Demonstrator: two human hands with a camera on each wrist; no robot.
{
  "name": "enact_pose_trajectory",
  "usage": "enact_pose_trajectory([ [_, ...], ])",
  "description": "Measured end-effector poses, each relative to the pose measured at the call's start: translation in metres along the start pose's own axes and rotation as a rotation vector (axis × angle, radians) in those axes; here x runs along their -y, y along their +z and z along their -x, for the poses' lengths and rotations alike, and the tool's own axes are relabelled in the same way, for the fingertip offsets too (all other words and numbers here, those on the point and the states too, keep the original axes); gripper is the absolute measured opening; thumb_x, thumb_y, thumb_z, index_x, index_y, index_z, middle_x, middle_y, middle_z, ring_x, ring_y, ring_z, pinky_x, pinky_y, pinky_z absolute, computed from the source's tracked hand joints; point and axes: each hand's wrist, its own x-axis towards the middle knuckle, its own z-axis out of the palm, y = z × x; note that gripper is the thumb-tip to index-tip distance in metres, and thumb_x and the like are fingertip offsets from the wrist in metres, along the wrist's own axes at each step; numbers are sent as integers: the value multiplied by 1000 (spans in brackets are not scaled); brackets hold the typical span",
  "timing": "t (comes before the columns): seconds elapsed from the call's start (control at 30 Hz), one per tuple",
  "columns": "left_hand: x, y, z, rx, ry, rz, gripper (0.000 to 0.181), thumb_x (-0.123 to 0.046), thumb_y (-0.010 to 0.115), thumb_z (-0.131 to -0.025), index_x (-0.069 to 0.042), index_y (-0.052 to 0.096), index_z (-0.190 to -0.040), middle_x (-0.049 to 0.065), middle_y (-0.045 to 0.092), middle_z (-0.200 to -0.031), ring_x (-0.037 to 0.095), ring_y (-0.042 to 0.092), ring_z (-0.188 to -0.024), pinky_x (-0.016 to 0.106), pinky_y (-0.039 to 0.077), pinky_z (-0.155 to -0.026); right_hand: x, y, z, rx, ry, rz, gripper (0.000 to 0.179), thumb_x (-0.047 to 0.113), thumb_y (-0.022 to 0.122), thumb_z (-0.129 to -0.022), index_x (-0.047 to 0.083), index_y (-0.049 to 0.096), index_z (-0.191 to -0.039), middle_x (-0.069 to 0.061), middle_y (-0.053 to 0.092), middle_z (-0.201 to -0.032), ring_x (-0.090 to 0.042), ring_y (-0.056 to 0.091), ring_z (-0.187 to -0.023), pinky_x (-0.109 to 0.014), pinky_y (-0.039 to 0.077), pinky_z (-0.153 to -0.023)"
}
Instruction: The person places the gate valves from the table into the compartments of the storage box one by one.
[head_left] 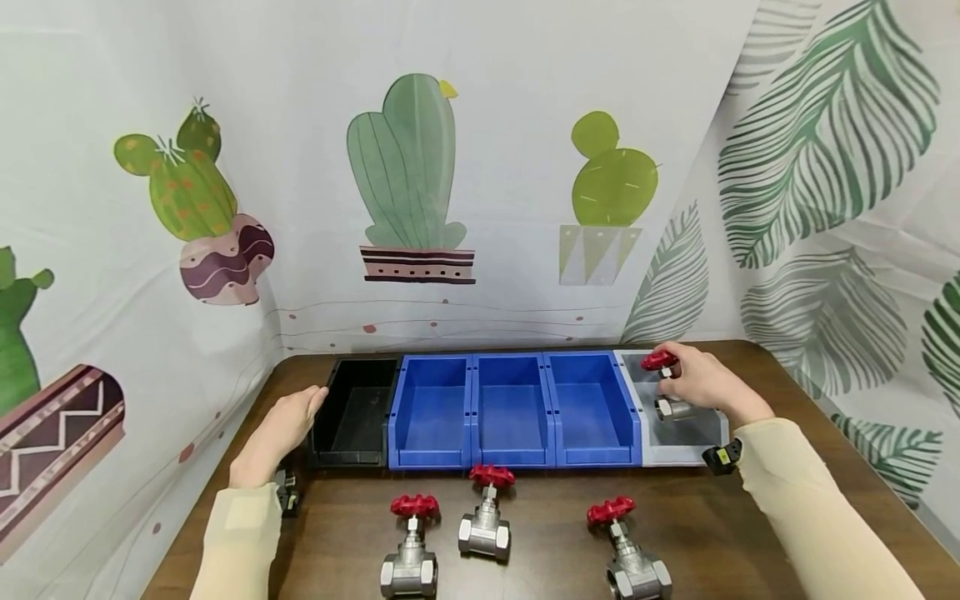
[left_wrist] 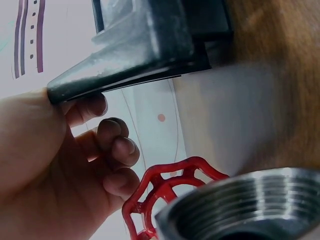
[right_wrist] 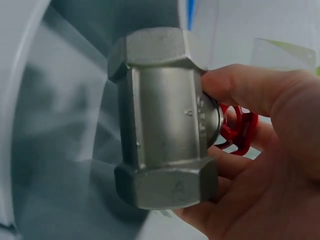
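Observation:
My right hand (head_left: 708, 383) holds a gate valve (right_wrist: 162, 117) by the neck beneath its red handwheel (right_wrist: 245, 131). The valve's steel body is over the grey bin (head_left: 684, 455) at the right end of the row, and that bin's wall fills the left of the right wrist view. At the opposite end, my left hand (head_left: 281, 429) grips the side rim of the black bin (left_wrist: 125, 62), thumb on one side and curled fingers on the other. A valve with a red handwheel (left_wrist: 167, 187) and threaded opening shows large below that hand in the left wrist view.
Between the black and grey bins stand three blue bins (head_left: 513, 458). In front of them on the brown table (head_left: 337, 517) are a left valve (head_left: 408, 571), a middle valve (head_left: 485, 533) and a right valve (head_left: 637, 575). A patterned cloth (head_left: 517, 167) hangs behind.

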Motion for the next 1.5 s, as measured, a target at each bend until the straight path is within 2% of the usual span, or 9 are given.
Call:
enact_pose_trajectory([
  [0.2, -2, 0, -1, -4, 0, 1, 33, -19, 38, -108, 0, 58, -92, 11, 61, -80, 42, 63, -88, 55, 47, -80, -1, 13, -7, 19, 5, 54, 50, 10, 71, -79, -3, 54, -123, -7, 61, -82, -19, 50, -64, -35, 41, -60],
  [0.3, -4, 0, -1, -15, 6, -6, 31, -19, 39, -107, 1, 59, -92, 13, 63, -81, 44, 63, -89, 55, 47, -80, -4, 19, -10, 24, 6, 67, 50, 9, 71, -79, -4, 54, -123, -11, 62, -89, -20, 50, -67, -36, 41, -62],
  [0.57, -3, -1, 1, -1, 2, -15, 32, -19, 38, -108, -4, 54, -85, 5, 53, -70, 35, 61, -75, 51, 46, -73, -9, 35, -18, 24, -13, 39, 46, 3, 70, -77, -6, 55, -120, -12, 62, -90, -20, 48, -66, -35, 40, -63],
  [0.73, 0, -1, 5, 0, -18, -25, 33, -19, 38, -108, -7, 50, -79, 1, 45, -65, 27, 55, -66, 48, 45, -68, -9, 44, -22, 10, -12, 96, 46, 6, 73, -75, -4, 57, -117, -15, 65, -93, -26, 56, -74, -43, 44, -70],
  [0.83, 1, 1, 4, -9, -9, -15, 33, -20, 38, -108, -7, 50, -80, 1, 45, -65, 27, 55, -66, 48, 45, -68, -10, 46, -24, -4, 2, 128, 46, 6, 73, -74, -4, 57, -117, -19, 65, -98, -33, 60, -84, -49, 46, -76],
  [1.03, -1, 4, 2, -25, -2, -7, 31, -19, 39, -107, -6, 51, -81, 3, 49, -67, 33, 58, -71, 51, 45, -70, -10, 43, -27, 22, 37, 148, 48, 7, 73, -76, -5, 56, -119, -24, 63, -103, -41, 61, -92, -53, 47, -79],
  [1.17, -1, 4, 0, -38, 10, -4, 30, -18, 41, -107, -6, 52, -82, 3, 50, -68, 35, 60, -74, 52, 46, -71, -9, 40, -26, 45, 53, 154, 48, 8, 72, -76, -7, 55, -118, -25, 63, -103, -42, 60, -92, -53, 46, -80],
  [1.33, 0, 4, -1, -36, 6, -11, 32, -19, 39, -108, -6, 51, -81, 3, 48, -66, 32, 57, -70, 50, 45, -69, -9, 38, -26, 59, 49, 142, 46, 7, 73, -73, -7, 56, -114, -23, 63, -100, -41, 60, -90, -53, 46, -80],
  [1.5, 1, 3, -1, -33, 7, -13, 32, -20, 39, -108, -6, 52, -82, 3, 49, -67, 33, 59, -72, 51, 46, -71, -8, 40, -24, 111, 66, 84, 46, 5, 71, -73, -7, 57, -116, -23, 63, -105, -38, 59, -94, -51, 46, -81],
])
